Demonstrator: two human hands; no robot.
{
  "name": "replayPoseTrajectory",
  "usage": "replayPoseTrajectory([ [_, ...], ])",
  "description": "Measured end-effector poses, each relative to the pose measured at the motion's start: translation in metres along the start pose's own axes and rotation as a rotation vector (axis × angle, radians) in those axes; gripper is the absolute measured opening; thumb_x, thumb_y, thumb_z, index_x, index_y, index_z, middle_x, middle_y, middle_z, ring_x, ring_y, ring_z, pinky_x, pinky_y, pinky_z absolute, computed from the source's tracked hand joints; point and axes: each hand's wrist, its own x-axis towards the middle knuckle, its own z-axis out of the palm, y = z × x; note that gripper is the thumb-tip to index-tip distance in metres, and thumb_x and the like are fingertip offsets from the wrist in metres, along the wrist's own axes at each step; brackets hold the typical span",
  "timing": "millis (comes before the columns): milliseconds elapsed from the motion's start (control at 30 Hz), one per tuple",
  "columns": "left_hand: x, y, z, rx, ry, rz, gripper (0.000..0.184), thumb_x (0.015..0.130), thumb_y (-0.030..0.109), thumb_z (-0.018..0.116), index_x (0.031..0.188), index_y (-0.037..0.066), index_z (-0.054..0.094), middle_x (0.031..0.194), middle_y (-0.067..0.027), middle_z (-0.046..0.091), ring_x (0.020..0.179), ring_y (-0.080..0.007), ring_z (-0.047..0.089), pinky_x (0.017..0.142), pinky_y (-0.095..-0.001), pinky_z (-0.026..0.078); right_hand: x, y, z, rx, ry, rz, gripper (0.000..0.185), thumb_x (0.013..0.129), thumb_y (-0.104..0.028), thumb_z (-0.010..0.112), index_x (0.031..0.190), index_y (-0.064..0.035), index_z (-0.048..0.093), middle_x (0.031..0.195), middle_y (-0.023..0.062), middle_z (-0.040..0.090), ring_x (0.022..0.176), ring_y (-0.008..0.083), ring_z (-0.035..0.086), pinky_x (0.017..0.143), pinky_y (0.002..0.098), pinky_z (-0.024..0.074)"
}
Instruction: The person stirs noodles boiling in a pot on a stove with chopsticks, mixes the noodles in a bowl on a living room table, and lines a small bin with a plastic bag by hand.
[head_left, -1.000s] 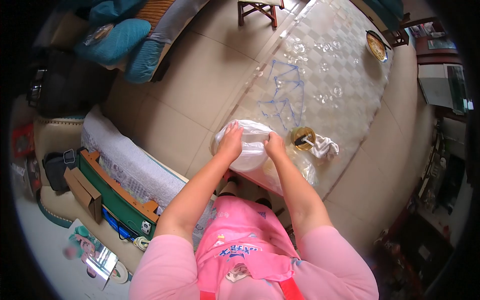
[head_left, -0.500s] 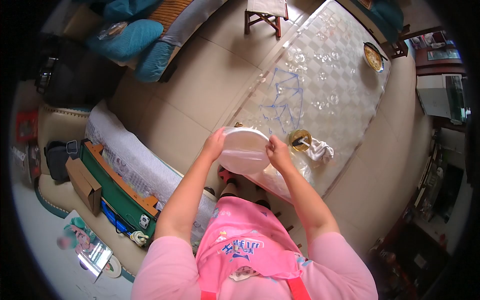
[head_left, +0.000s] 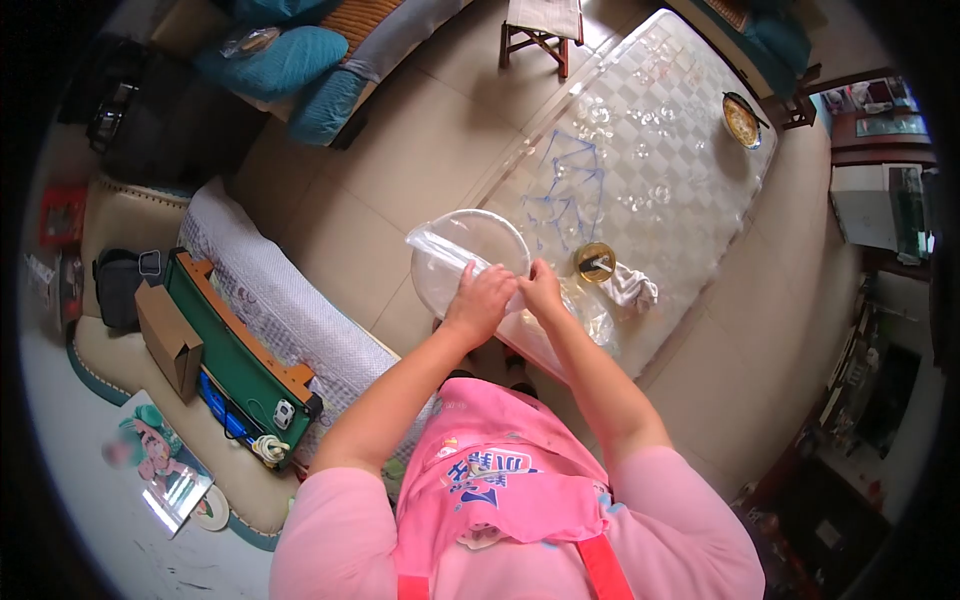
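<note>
A round white bowl (head_left: 436, 290) hangs above the near end of the table. A folded strip of clear plastic film (head_left: 440, 250) crosses its top and runs to my left hand (head_left: 482, 300). My left hand reaches over the near right part of the bowl, its fingers bent down onto the film; the fingertips are partly hidden. At the right rim, my right hand (head_left: 542, 290) is closed on the bowl's edge, close to the left fingers. What the bowl contains cannot be made out through the film.
A patterned table cover (head_left: 660, 160) bears a gold-coloured tin (head_left: 594, 262), a white cloth (head_left: 632, 288), and a dish of food (head_left: 741, 122) at the far right. Crumpled clear plastic (head_left: 590, 320) lies at the near end. Left are a sofa (head_left: 290, 300) and cardboard box (head_left: 168, 340); beyond, a folding stool (head_left: 540, 22).
My left hand has left the bowl's left rim and moved right across its top, drawing the film into a folded strip. The bowl has shifted left and slightly up in view.
</note>
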Motion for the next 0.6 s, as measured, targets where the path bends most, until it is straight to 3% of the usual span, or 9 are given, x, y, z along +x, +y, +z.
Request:
replayPoseTrajectory([
  [33,0.0,0.0,0.007,0.066,-0.135,0.05,0.023,0.081,0.009,0.054,0.103,0.011,0.055,0.1,-0.004,0.058,0.099,-0.0216,0.056,0.1,-0.0464,0.034,-0.002,0.0,0.002,0.074,-0.011,0.027,0.018,0.073,-0.009,0.065,0.083,-0.0008,0.052,0.074,0.0102,0.057,0.064,0.0203,0.057,0.056,0.0343,0.0469],
  [67,-0.001,0.0,0.013,0.132,-0.27,0.099,0.017,0.083,0.009,0.052,0.099,0.012,0.055,0.095,-0.0012,0.058,0.095,-0.0189,0.057,0.099,-0.0464,0.034,-0.004,0.001,0.001,0.069,-0.007,0.021,0.018,0.073,-0.009,0.065,0.083,-0.0008,0.052,0.074,0.0102,0.057,0.064,0.0203,0.057,0.056,0.0343,0.0469],
  [133,-0.002,0.001,0.005,0.18,-0.233,0.151,0.011,0.082,0.011,0.05,0.093,0.012,0.054,0.085,0.0006,0.055,0.088,-0.0165,0.058,0.094,-0.0434,0.038,-0.013,-0.007,-0.002,0.324,-0.071,0.242,0.017,0.077,-0.008,0.064,0.087,-0.0029,0.051,0.077,0.0072,0.057,0.062,0.0159,0.057,0.049,0.0312,0.0472],
  [300,-0.028,-0.011,-0.008,0.13,-0.333,0.242,0.008,0.076,0.011,0.054,0.083,0.009,0.052,0.077,-0.0059,0.055,0.078,-0.0229,0.06,0.068,-0.038,0.046,-0.024,-0.008,-0.01,0.564,-0.098,0.402,0.019,0.082,-0.007,0.06,0.097,-0.0032,0.048,0.079,0.0094,0.057,0.061,0.0194,0.06,0.051,0.0345,0.0532],
  [400,-0.047,-0.019,-0.015,0.067,-0.345,0.251,0.006,0.077,0.012,0.055,0.079,0.009,0.05,0.074,-0.0076,0.055,0.075,-0.0256,0.059,0.063,-0.0377,0.046,-0.027,0.007,-0.007,0.603,-0.103,0.427,0.022,0.083,-0.007,0.058,0.101,-0.0031,0.045,0.082,0.0105,0.057,0.062,0.0209,0.062,0.053,0.0365,0.0555],
  [467,-0.057,-0.021,-0.024,0.063,-0.353,0.245,0.006,0.077,0.012,0.055,0.079,0.008,0.052,0.075,-0.0083,0.055,0.076,-0.0265,0.059,0.064,-0.0385,0.046,-0.025,0.035,0.004,0.458,-0.183,0.394,0.025,0.084,-0.006,0.056,0.105,-0.0028,0.043,0.085,0.0116,0.058,0.064,0.0221,0.063,0.054,0.0374,0.0558],
  [533,-0.068,-0.028,-0.031,0.06,-0.362,0.236,0.006,0.077,0.012,0.056,0.08,0.008,0.053,0.075,-0.0089,0.056,0.077,-0.0273,0.059,0.065,-0.0393,0.047,-0.04,0.008,-0.012,0.521,-0.17,0.417,0.024,0.084,-0.005,0.055,0.105,-0.0024,0.043,0.087,0.0123,0.057,0.065,0.0228,0.063,0.054,0.0378,0.0563],
  [600,-0.085,-0.045,-0.034,0.086,-0.362,0.038,0.007,0.079,0.013,0.056,0.084,0.008,0.054,0.078,-0.0094,0.058,0.079,-0.0287,0.059,0.068,-0.0421,0.046,-0.048,-0.007,-0.019,0.586,-0.153,0.438,0.024,0.085,-0.005,0.054,0.106,-0.0021,0.043,0.089,0.013,0.057,0.067,0.0235,0.063,0.055,0.0383,0.0568],
])
